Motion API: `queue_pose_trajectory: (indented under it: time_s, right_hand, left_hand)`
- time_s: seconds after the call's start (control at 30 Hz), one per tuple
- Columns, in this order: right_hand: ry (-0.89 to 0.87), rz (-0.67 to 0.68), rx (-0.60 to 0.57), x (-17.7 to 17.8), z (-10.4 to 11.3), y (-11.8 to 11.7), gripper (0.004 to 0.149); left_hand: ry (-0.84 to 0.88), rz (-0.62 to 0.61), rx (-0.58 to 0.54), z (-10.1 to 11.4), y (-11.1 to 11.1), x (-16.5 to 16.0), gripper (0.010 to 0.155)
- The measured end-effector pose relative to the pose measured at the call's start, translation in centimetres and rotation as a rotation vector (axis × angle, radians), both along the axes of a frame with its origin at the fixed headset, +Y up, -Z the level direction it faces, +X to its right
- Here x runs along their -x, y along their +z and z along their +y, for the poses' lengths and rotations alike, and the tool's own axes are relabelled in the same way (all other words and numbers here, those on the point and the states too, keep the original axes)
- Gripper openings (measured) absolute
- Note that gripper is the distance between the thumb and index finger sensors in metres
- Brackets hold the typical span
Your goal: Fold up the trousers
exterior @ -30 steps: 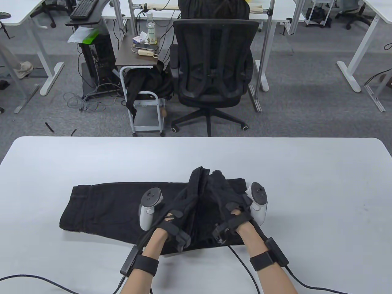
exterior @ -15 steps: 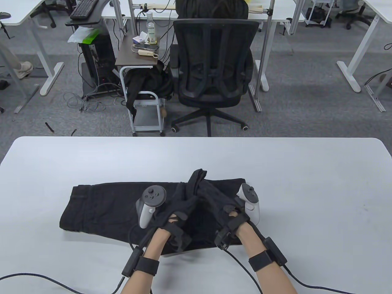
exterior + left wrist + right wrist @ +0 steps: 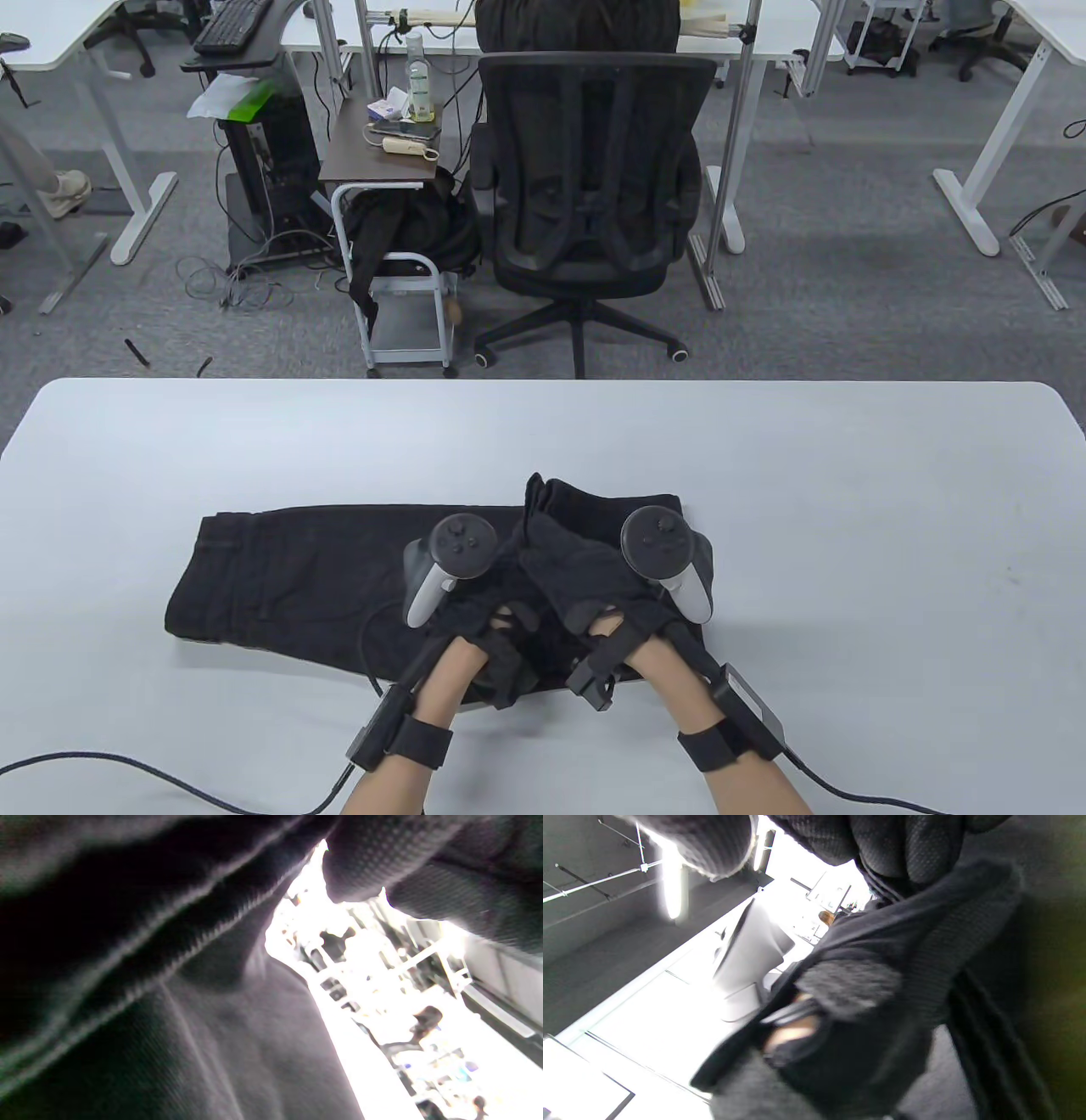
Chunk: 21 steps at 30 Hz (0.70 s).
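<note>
Black trousers lie across the near middle of the white table, waist end to the left. Both gloved hands are on their right part. My left hand and right hand sit close together and grip a raised bunch of the cloth, which peaks at the far side. The fingertips are buried in the dark cloth. The left wrist view shows a trouser seam close up under gloved fingers. The right wrist view shows gloved fingers curled over cloth.
A black office chair and a small cart stand on the floor beyond the table's far edge. Sensor cables trail over the table's near edge by my wrists. White table surface lies left, right and beyond the trousers.
Both hands have drawn closer together and turned so the trackers face up. The raised bunch of cloth has come down lower and toward the left.
</note>
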State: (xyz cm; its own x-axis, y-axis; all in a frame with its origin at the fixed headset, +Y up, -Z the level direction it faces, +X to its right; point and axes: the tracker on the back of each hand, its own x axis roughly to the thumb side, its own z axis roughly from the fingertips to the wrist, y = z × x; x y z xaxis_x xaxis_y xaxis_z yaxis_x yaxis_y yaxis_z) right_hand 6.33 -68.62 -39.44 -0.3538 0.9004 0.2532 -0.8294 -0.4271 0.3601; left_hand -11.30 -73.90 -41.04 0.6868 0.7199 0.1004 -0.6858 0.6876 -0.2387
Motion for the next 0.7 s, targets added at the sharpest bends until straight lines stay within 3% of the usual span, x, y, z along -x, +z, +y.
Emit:
queue_pose_trajectory:
  time_s: [0.07, 0.2, 0.37, 0.57, 0.7]
  right_hand:
    - [0.002, 0.008, 0.007, -0.6, 0.1, -0.3, 0.074]
    - [-0.092, -0.065, -0.004, -2.9, 0.6, -1.1, 0.073]
    - [-0.130, -0.189, 0.001, -7.5, 0.8, -2.4, 0.073]
    - [-0.185, -0.227, 0.054, -10.0, 0.4, -3.1, 0.074]
    - [-0.188, -0.222, 0.063, -10.2, 0.3, -3.3, 0.074]
  left_hand:
    - [0.059, 0.002, 0.020, 0.1, 0.0, 0.3, 0.065]
    - [0.281, -0.022, 0.078, 1.1, -0.2, 1.4, 0.067]
    - [0.535, -0.058, 0.096, 4.2, 0.3, 3.2, 0.067]
    - [0.424, -0.024, -0.087, 9.6, 2.0, 5.1, 0.066]
    - [0.316, 0.071, -0.206, 13.5, 3.2, 7.5, 0.066]
